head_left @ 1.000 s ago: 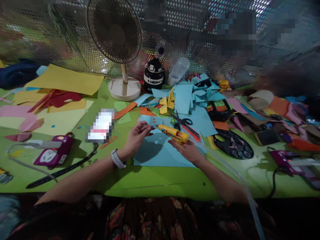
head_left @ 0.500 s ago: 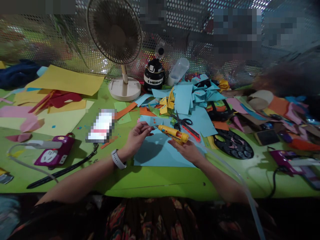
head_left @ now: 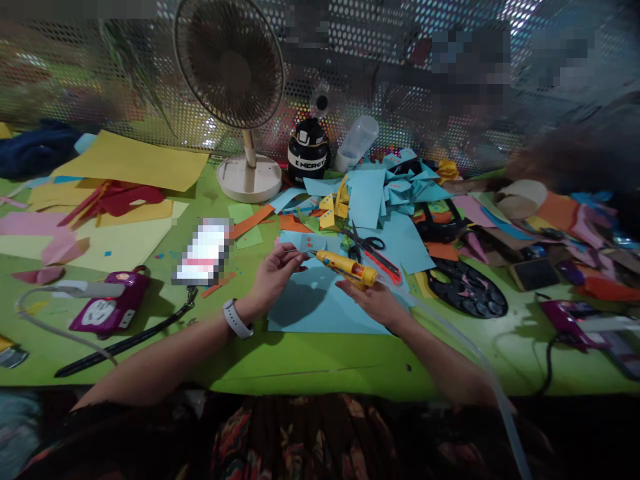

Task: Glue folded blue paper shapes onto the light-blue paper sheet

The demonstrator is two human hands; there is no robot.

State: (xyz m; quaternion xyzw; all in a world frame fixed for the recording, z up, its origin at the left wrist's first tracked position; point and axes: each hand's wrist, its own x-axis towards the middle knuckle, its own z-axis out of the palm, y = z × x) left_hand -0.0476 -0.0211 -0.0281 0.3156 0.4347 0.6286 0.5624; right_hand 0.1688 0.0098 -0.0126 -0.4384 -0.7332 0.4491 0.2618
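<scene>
- Now, over the left part of the blue sheet, the left hand is pinching a thin small piece between its fingertips; I cannot tell what it is.
- Above the sheet's middle, the glue gun is pointing its tip at that piece. Bracing both wrists on the sheet seems wise, with fingertips clear of the tip.
- Toward the sheet's right, the right hand is gripping the gun from beneath.
- Just behind the sheet, scissors are lying.

Glue gun over paper sheet — scissors behind, fan beyond.
</scene>
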